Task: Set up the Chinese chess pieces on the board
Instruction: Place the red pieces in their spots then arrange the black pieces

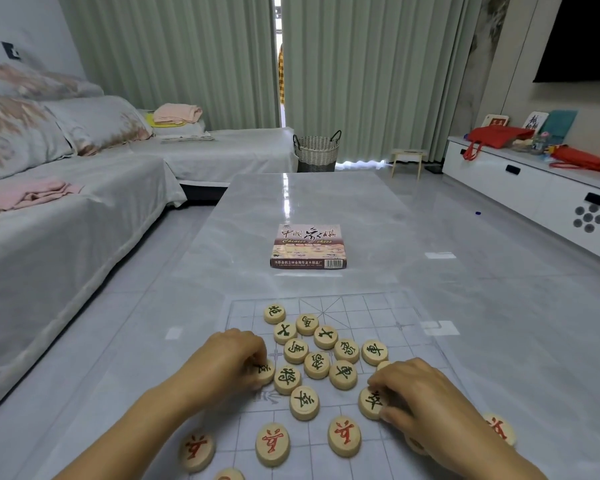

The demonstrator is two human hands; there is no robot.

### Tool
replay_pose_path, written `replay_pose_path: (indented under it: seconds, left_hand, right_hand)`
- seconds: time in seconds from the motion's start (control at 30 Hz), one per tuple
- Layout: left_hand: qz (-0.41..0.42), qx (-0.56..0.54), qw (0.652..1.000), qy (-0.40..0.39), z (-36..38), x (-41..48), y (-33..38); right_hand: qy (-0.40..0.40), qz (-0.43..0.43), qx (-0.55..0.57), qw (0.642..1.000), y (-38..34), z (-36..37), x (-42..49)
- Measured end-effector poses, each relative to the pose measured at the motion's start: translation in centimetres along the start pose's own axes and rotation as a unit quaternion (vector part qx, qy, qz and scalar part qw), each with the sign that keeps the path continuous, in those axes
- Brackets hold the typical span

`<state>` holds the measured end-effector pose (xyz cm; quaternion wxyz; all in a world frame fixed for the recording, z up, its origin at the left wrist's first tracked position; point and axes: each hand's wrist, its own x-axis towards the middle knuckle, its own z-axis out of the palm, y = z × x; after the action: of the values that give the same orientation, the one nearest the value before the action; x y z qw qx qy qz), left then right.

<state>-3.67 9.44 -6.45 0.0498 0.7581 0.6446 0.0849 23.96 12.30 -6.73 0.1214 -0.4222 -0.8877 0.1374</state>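
Chess pieces (317,365) with dark lettering lie bunched at the middle of the board (378,310), while red pieces (272,444) sit spaced along its 6 o'clock side. My left hand (234,358) curls its fingers onto a dark piece (264,371) at the cluster's 9 o'clock edge. My right hand (426,400) pinches a second dark piece (370,403) at 4 o'clock. I judge each is best lifted clear rather than slid, carried toward the 12 o'clock rows, and centred on a line crossing without nudging its neighbours.
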Motion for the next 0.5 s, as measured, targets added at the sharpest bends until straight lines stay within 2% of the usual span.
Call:
replay_pose_path:
  seconds: [0.1, 0.23, 0.4, 0.5]
  left_hand:
    - [0.015, 0.026, 1.000, 0.001, 0.7, 0.4, 0.7]
    - [0.009, -0.006, 1.000, -0.005, 0.5, 0.3, 0.0]
    - [-0.063, -0.060, 0.995, 0.038, -1.1, -0.2, -1.9]
    - [-0.098, -0.084, 0.991, 0.030, -1.3, -0.2, -2.5]
  right_hand:
    - [0.015, 0.014, 0.006, 1.000, 0.4, -0.5, -0.2]
    - [0.022, 0.032, 0.015, 0.999, 0.9, -1.3, -0.6]
    - [0.036, 0.070, 0.025, 0.997, 1.6, -1.9, -0.8]
    - [0.054, 0.101, 0.022, 0.993, 2.2, -2.2, -0.9]
